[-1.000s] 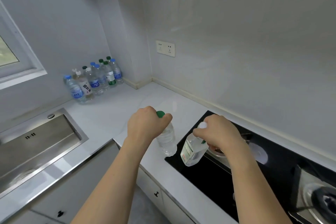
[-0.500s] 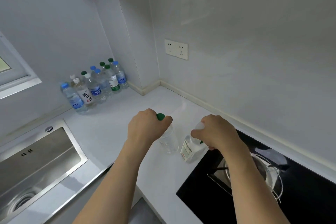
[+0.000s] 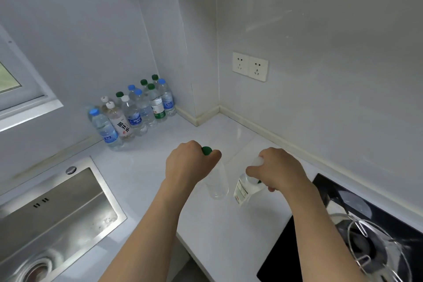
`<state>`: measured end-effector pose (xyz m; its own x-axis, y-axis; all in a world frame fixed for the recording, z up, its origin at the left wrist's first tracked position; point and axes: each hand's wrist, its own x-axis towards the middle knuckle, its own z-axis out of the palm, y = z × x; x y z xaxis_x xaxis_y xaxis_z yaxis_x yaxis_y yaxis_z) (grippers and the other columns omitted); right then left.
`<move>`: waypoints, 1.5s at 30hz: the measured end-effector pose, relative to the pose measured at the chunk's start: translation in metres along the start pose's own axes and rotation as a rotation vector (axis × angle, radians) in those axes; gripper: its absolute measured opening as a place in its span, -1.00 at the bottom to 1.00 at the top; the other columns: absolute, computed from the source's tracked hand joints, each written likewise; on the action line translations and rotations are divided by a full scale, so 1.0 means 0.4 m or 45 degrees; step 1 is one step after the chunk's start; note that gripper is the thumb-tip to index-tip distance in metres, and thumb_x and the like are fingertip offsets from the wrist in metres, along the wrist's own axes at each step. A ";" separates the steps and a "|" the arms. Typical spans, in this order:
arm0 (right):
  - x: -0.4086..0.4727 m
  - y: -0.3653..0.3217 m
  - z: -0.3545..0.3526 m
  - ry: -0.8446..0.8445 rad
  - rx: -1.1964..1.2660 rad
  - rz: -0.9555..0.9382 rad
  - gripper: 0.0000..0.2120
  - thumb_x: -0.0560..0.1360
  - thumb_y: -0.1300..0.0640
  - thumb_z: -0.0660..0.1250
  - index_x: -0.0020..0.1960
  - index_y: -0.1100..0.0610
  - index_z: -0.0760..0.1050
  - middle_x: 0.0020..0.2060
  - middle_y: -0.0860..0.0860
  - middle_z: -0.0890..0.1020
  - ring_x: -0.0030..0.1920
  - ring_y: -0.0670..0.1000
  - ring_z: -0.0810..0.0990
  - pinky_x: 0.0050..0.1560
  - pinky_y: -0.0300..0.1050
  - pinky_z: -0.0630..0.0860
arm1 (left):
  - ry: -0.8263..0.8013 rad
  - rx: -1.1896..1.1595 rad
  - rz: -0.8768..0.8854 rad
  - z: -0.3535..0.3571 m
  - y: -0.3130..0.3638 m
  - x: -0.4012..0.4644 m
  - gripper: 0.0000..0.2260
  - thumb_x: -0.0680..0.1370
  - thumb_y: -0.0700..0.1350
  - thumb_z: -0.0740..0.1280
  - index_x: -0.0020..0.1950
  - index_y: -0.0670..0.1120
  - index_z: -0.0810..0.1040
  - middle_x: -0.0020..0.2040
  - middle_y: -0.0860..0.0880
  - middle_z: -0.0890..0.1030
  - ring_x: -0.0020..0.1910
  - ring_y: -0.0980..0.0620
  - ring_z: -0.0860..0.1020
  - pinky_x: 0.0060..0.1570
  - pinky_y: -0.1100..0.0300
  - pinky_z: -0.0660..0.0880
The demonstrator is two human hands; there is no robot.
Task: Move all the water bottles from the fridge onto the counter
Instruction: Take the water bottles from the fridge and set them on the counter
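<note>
My left hand (image 3: 187, 163) grips a clear water bottle with a green cap (image 3: 217, 186) by its neck, upright just above the white counter (image 3: 160, 167). My right hand (image 3: 278, 168) grips a second bottle with a white cap and a white label (image 3: 243, 191), tilted, beside the first. Whether either bottle's base touches the counter I cannot tell. Several more water bottles (image 3: 134, 110) with blue, green and white caps stand grouped against the back wall at the left. The fridge is out of view.
A steel sink (image 3: 52, 215) is set into the counter at the left. A black gas hob (image 3: 357, 231) with a metal pan support lies at the right. A double wall socket (image 3: 250, 66) sits above the corner. A window frame (image 3: 25, 101) is at far left.
Both hands have carried their bottles left and farther back, from over the hob edge to over the white counter. The view has swung right, towards the corner.
</note>
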<state>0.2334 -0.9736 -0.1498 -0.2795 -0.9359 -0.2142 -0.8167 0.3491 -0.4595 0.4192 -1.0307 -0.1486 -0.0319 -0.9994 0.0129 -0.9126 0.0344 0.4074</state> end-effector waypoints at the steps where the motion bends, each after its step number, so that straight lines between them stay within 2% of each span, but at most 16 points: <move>1: 0.007 -0.027 0.013 0.006 -0.001 0.004 -0.74 0.30 -0.03 0.35 -0.19 0.16 0.50 -0.53 -0.07 0.53 -0.54 0.00 0.57 -0.44 -0.25 0.33 | -0.003 -0.005 0.005 -0.011 -0.024 0.014 -0.66 0.41 0.11 0.28 -0.35 -0.12 0.33 -0.43 -0.03 0.41 -0.45 -0.02 0.34 -0.41 0.21 0.27; 7: 0.046 -0.206 0.084 0.030 0.003 -0.003 -0.76 0.32 -0.03 0.35 -0.18 0.15 0.51 -0.52 -0.08 0.53 -0.42 0.05 0.66 -0.39 -0.23 0.39 | 0.000 -0.027 0.041 -0.087 -0.187 0.103 -0.66 0.40 0.09 0.27 -0.36 -0.10 0.24 -0.46 -0.01 0.28 -0.48 -0.02 0.24 -0.45 0.23 0.18; 13: 0.086 -0.355 0.163 0.064 0.033 -0.010 -0.77 0.32 -0.03 0.33 -0.23 0.14 0.47 -0.45 -0.02 0.56 -0.42 0.05 0.67 -0.30 -0.14 0.50 | 0.042 -0.024 0.070 -0.159 -0.341 0.176 -0.64 0.40 0.10 0.28 -0.40 -0.10 0.25 -0.48 -0.02 0.29 -0.48 -0.02 0.25 -0.46 0.23 0.22; 20: 0.142 -0.474 0.207 0.055 -0.013 -0.039 -0.80 0.32 -0.02 0.33 -0.25 0.11 0.43 -0.51 -0.06 0.53 -0.39 0.07 0.68 -0.36 -0.20 0.41 | 0.098 -0.028 0.046 -0.206 -0.460 0.243 -0.62 0.40 0.11 0.28 -0.43 -0.10 0.25 -0.50 0.00 0.28 -0.50 0.00 0.25 -0.48 0.23 0.23; 31: 0.334 -0.563 0.228 -0.004 -0.015 -0.108 -0.81 0.33 -0.02 0.34 -0.28 0.09 0.42 -0.51 -0.06 0.54 -0.40 0.05 0.67 -0.39 -0.22 0.40 | 0.052 -0.006 -0.027 -0.200 -0.500 0.415 -0.62 0.43 0.12 0.28 -0.41 -0.09 0.28 -0.48 0.01 0.31 -0.48 0.05 0.28 -0.48 0.22 0.22; 36: 0.481 -0.574 0.231 -0.036 -0.016 -0.128 -0.80 0.32 -0.06 0.34 -0.20 0.06 0.47 -0.34 -0.02 0.61 -0.40 0.04 0.66 -0.32 -0.17 0.48 | 0.065 0.049 -0.060 -0.168 -0.488 0.541 -0.62 0.43 0.12 0.27 -0.42 -0.09 0.25 -0.50 0.02 0.28 -0.49 0.04 0.26 -0.48 0.23 0.20; 42: 0.642 -0.600 0.252 -0.070 -0.073 -0.176 -0.80 0.33 -0.05 0.35 -0.25 0.06 0.42 -0.30 0.00 0.57 -0.27 0.08 0.63 -0.37 -0.19 0.33 | -0.009 0.056 -0.117 -0.117 -0.482 0.670 -0.64 0.45 0.12 0.27 -0.38 -0.10 0.32 -0.46 -0.01 0.32 -0.45 0.02 0.30 -0.46 0.23 0.23; 45: 0.706 -0.622 0.270 -0.095 -0.083 -0.177 -0.80 0.34 -0.05 0.35 -0.26 0.05 0.40 -0.26 0.01 0.58 -0.24 0.10 0.63 -0.35 -0.19 0.33 | -0.008 0.054 -0.086 -0.100 -0.489 0.730 -0.65 0.43 0.09 0.27 -0.41 -0.08 0.25 -0.47 -0.01 0.28 -0.46 0.00 0.26 -0.47 0.24 0.19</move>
<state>0.4121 -1.3199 -0.1891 -0.1254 -0.9681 -0.2167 -0.8765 0.2105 -0.4329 0.6048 -1.3294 -0.1880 0.0275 -0.9994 -0.0193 -0.9291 -0.0326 0.3683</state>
